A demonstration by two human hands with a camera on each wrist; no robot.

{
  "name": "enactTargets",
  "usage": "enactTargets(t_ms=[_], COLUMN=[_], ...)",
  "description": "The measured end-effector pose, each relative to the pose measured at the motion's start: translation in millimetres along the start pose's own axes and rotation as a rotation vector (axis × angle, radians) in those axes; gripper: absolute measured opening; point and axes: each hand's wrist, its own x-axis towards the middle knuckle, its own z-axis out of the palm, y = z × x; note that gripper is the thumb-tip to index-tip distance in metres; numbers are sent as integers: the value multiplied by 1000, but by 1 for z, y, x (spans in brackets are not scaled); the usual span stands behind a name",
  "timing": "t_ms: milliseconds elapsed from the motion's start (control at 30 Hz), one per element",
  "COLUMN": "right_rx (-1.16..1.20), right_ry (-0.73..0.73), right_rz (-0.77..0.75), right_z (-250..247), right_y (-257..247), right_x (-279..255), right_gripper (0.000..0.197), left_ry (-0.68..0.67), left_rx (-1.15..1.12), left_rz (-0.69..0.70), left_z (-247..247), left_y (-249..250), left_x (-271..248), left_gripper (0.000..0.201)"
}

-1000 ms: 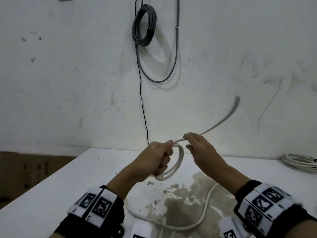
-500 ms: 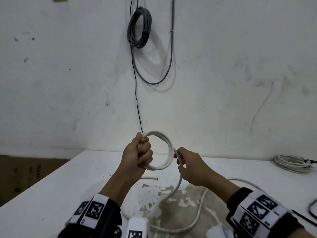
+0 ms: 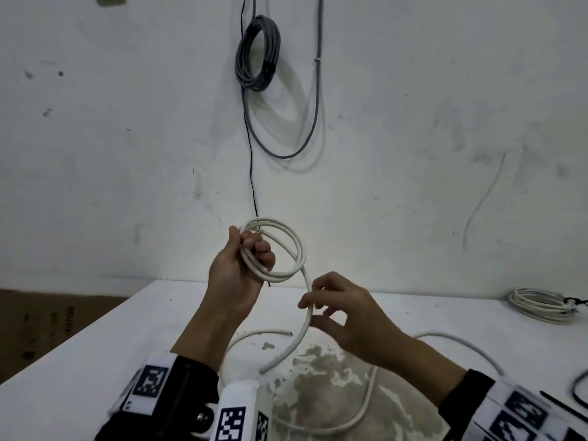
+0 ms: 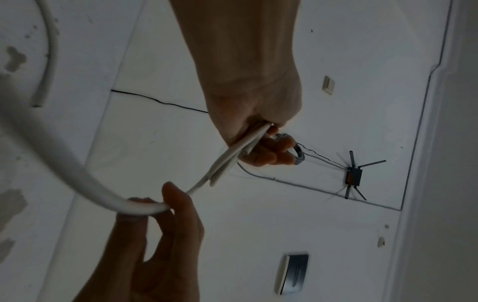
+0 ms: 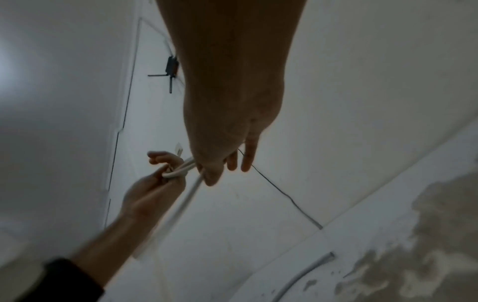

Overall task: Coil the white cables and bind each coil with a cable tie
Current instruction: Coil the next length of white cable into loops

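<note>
My left hand (image 3: 251, 251) is raised above the white table (image 3: 95, 354) and grips a small coil of white cable (image 3: 288, 240) with a few loops. From the coil one strand (image 3: 306, 316) drops down, and my right hand (image 3: 313, 313) pinches it between thumb and fingers just below and right of the coil. The rest of the cable (image 3: 366, 409) trails in a loose curve over the table, with its cut end (image 3: 284, 331) lying near my left forearm. In the left wrist view my left hand (image 4: 261, 141) clasps the loops (image 4: 232, 155), and the right fingers (image 4: 170, 202) hold the strand.
A bound white coil (image 3: 541, 305) lies at the table's far right. A black strip (image 3: 560, 408) and a black cable loop (image 3: 577, 386) sit at the near right. A stained patch (image 3: 318, 393) marks the tabletop. A grey cable coil (image 3: 257, 52) hangs on the wall.
The left hand has lifted and turned the coil, which gained a loop. The right hand let the free length swing down and slid lower along the strand, below the coil.
</note>
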Motion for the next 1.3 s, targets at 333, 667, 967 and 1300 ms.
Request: enactTargets(t_ms=[333, 667, 967, 1300], right_rx=[-138, 25, 1183, 1272], right_ry=[185, 366, 360, 818], right_rz=[73, 140, 798, 908], right_z=[1, 6, -11, -11], right_y=[6, 1, -30, -21], right_x=[13, -2, 17, 20], right_gripper=[20, 37, 53, 34], left_ry=[-43, -78, -366, -182], left_rx=[250, -31, -145, 58], left_rz=[1, -158, -474, -334], left_z=[-4, -8, -16, 6], left_y=[-28, -30, -36, -63], left_x=[-10, -11, -22, -21], left_gripper=[37, 41, 40, 34])
